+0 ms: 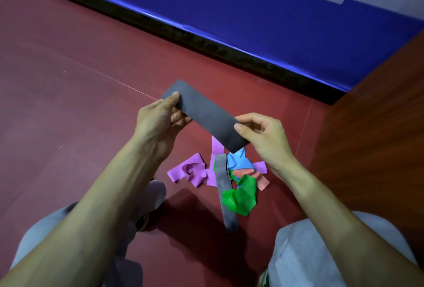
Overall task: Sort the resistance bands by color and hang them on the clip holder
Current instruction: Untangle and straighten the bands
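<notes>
**Above the floor pile: dark band held flat in both hands**

Over the red floor [68, 80] you hold a dark band [204, 115] flat and slanted, its far end up to the left and its near end down to the right. Your left hand [158, 116] has the far end, thumb on top and fingers curled beneath, so that grip is clamped on the band. Your right hand [263, 139] pinches the near end at its edge between thumb and forefinger, so that grip is clamped on it as well. The other fingers curl loosely beside it.

Below the band, on the floor ahead of your knees [321, 252], lies the pile. Purple bands [190, 170] crumple at its left, with one strip running up under the held band. A grey band [223, 185] lies straight across the middle, its near end reaching out of the pile toward you. A blue band [238, 160] sits at the far side and a salmon band [261, 181] at the right. A green band [241, 197] is bunched at the near side, touching the grey one.

A blue wall [252, 11] with a black base runs across the far side. A brown wooden panel [378, 126] stands at your right.
</notes>
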### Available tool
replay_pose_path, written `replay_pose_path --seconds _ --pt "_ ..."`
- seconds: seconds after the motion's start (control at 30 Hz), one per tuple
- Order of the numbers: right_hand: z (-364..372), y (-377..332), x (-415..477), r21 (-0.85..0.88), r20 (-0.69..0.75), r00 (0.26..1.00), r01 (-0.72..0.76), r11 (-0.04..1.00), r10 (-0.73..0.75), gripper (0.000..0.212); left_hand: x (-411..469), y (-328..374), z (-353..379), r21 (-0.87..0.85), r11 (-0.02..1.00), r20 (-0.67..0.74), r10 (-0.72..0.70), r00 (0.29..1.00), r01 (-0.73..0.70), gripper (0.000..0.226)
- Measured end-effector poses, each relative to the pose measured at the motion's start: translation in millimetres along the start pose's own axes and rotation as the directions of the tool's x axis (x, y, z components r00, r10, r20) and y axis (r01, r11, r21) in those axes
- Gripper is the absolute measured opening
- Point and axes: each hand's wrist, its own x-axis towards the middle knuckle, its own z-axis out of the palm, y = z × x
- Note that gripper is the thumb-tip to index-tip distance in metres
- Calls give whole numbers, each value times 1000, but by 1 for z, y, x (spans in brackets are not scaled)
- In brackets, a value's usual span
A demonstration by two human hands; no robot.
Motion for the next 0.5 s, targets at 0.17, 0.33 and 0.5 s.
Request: replay_pose_path --seconds 0.17,0.33,0.5 --pt "-2 1 -1 -212 -2 997 73 975 -75 25 -3 -3 4 82 996 23 25 999 -27 16" --pt "-4 -2 -3 -338 -102 982 114 934 -157 22 -9 -11 7 669 740 98 -2 995 -65 24" --pt "-3 -11 -7 -220 -83 989 99 970 -120 30 -16 -21 8 821 493 315 27 949 -287 50"
